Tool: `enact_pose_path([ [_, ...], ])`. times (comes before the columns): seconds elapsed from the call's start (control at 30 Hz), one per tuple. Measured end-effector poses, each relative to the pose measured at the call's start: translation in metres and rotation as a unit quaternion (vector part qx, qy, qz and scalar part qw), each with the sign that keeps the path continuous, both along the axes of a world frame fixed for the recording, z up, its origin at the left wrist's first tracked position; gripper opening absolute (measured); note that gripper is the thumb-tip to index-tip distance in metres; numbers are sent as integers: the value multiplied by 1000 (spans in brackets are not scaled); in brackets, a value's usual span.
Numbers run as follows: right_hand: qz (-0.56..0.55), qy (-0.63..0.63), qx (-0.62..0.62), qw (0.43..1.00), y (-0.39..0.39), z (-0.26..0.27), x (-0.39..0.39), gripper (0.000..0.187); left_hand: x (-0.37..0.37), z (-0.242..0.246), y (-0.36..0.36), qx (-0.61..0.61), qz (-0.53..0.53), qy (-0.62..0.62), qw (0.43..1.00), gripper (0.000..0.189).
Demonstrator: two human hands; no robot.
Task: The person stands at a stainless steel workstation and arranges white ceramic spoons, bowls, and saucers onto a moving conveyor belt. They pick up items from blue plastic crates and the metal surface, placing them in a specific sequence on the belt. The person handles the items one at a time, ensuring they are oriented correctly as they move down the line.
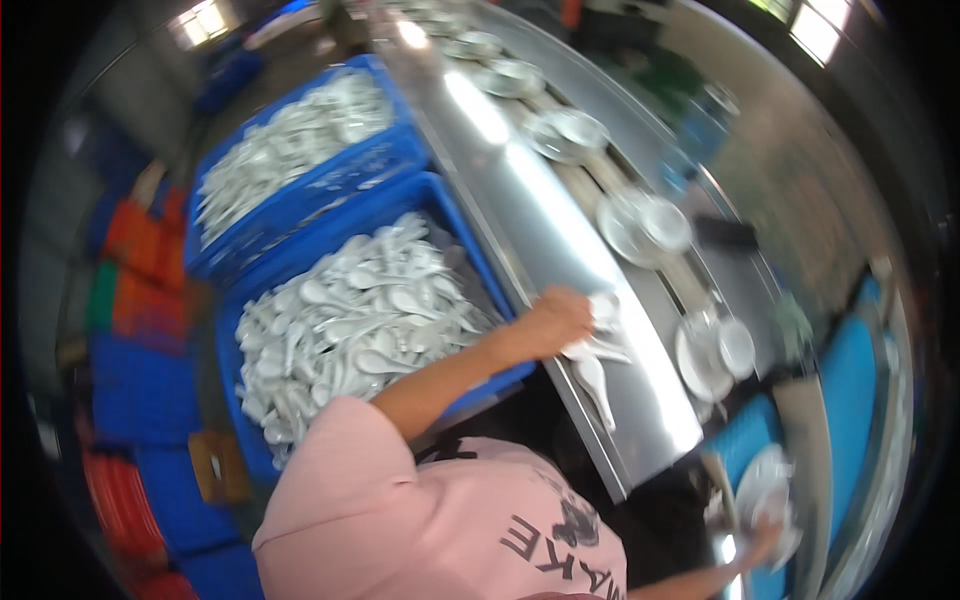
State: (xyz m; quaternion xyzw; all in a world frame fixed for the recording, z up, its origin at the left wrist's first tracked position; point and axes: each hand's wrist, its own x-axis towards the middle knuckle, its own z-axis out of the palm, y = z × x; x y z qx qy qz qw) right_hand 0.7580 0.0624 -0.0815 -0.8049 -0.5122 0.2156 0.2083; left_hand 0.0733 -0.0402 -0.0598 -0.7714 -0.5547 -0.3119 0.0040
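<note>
My left hand (559, 322) reaches over the steel counter with its fingers curled around white spoons (604, 309), blurred at the fingertips. Just below it, another white ceramic spoon (592, 379) lies on the metal beside a few more. At the lower right, my right hand (765, 531) is at a stack of white dishes (763, 480) over a blue belt. Blur hides whether its fingers grip a dish or only touch it. Left of the counter, a blue plastic crate (480, 255) holds a heap of white spoons (390, 300).
A second blue crate (315, 195) of white ware stands beyond the first. Along the steel counter (547, 202) runs a row of plates with bowls (645, 225). A blue belt (851, 375) curves along the right. Stacked blue crates (142, 390) and orange crates (142, 255) stand at left.
</note>
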Motion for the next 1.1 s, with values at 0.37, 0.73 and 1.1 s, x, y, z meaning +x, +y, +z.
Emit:
enact_pose_path([
  [0.37,-30,365,145,919,5,7,-121,53,21,42,-8,-131,31,-81,988,15],
  [0.73,87,438,102,889,67,26,-277,43,24,48,-7,-97,62,-32,993,11],
  [1.1,136,341,56,929,87,6,-333,37,1,35,43,-105,189,-162,963,8],
])
